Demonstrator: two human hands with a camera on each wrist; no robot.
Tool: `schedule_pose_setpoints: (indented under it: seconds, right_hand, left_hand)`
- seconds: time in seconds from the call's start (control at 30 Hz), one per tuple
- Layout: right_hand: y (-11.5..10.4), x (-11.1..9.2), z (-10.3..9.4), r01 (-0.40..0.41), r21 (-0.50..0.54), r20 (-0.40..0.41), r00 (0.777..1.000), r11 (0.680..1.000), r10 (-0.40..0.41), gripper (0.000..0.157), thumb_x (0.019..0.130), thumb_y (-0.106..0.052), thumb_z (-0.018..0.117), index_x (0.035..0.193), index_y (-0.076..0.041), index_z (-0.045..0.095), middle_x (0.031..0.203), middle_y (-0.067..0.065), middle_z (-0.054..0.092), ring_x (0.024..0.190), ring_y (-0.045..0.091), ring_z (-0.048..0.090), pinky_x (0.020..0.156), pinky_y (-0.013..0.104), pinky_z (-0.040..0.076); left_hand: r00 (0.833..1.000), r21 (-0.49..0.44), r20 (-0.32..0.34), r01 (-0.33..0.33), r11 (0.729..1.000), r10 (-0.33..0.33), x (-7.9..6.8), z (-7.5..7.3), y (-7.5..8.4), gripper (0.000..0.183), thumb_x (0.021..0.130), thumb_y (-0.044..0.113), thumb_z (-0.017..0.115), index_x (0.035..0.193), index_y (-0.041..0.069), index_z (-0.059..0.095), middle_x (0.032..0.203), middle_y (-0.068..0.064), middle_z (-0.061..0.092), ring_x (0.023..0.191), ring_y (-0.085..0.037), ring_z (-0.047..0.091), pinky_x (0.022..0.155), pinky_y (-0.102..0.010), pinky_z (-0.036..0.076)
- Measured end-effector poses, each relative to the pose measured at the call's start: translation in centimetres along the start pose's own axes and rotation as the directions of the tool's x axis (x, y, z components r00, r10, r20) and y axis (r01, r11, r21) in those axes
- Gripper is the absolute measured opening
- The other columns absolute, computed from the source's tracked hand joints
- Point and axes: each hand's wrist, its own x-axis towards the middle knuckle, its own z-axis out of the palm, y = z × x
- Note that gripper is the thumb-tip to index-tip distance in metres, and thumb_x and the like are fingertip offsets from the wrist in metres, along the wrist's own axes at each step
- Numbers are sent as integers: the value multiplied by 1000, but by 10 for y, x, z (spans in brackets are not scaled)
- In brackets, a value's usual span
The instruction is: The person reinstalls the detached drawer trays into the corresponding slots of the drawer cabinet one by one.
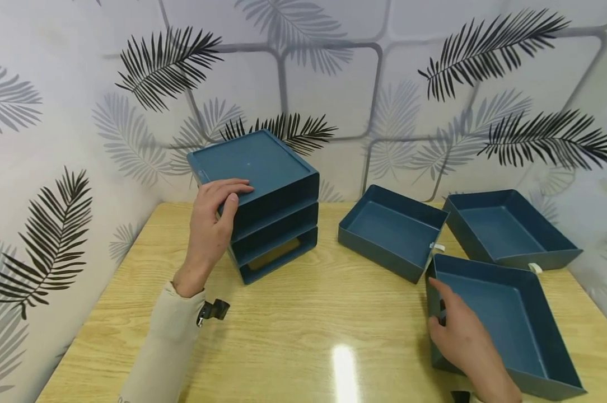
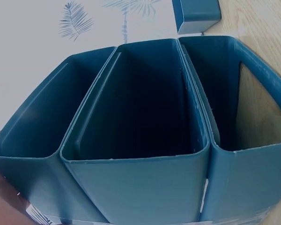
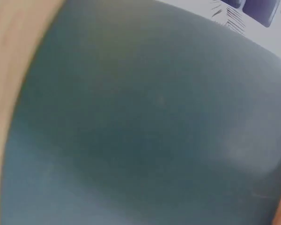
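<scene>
At the left stands a blue drawer cabinet (image 1: pixel 255 159) with three bare slots, one above another. My left hand (image 1: pixel 210 218) rests on its top left edge, fingers lying on the top and thumb near the front edge. The left wrist view looks into the slots (image 2: pixel 136 103). At the right, a blue drawer (image 1: pixel 490 302) sits nearest me, its inside bare. My right hand (image 1: pixel 462 336) holds this drawer at its left wall; some fingers are hidden. A plain blue surface (image 3: pixel 145 117) fills most of the right wrist view, a bit of finger at the edge.
Two more blue drawers lie behind: a smaller one (image 1: pixel 391 229) in the middle and another (image 1: pixel 505 226) at the far right, each with a pale tab. Everything stands on a wood-grain table (image 1: pixel 303 336). Leaf-patterned wall covering (image 1: pixel 328 89) bounds the back and sides.
</scene>
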Motion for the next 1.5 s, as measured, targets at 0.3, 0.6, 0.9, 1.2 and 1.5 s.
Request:
schedule_pose_setpoints:
  seconds: [0.3,0.6,0.9,1.2,1.5]
  right_hand:
    - [2,-3,-12,-22,-17,-82,996,1000,21,85,102,-52,61,163,-4,27,134,26,59,103,32,69,69,40,55]
    - [15,-11,-14,121,-58,-5,993,991,-122,65,96,-51,70,148,-14,57,87,0,62,69,9,54,64,31,43]
    - [19,-13,-17,50,-38,105,993,998,-46,67,87,-54,79,139,-13,64,91,-1,66,77,11,61,68,32,50]
    - [21,-10,-14,60,-57,127,991,997,-52,78,84,-51,83,145,-10,59,108,2,68,86,13,61,71,34,50]
    - [13,-8,-5,131,-112,37,991,985,-128,74,83,-54,82,137,-8,65,121,9,70,86,14,58,71,34,49]
  left_hand:
    - [1000,-4,-1,-21,1000,21,6,0,3,32,108,14,48,119,10,78,133,-9,71,129,-27,54,114,-47,36]
    - [1000,-7,7,-14,1000,14,7,0,5,31,108,14,49,119,10,78,134,-9,70,129,-28,53,113,-48,36]
    - [1000,3,10,-16,1000,16,5,0,3,31,108,15,49,119,10,77,134,-9,70,129,-28,53,113,-48,36]
    - [1000,7,12,-13,1000,13,5,1,2,31,108,15,48,119,11,77,134,-9,70,128,-28,53,113,-49,36]
    - [1000,18,4,-2,1000,2,1,-1,0,32,109,16,48,119,12,78,134,-9,70,128,-28,54,114,-49,36]
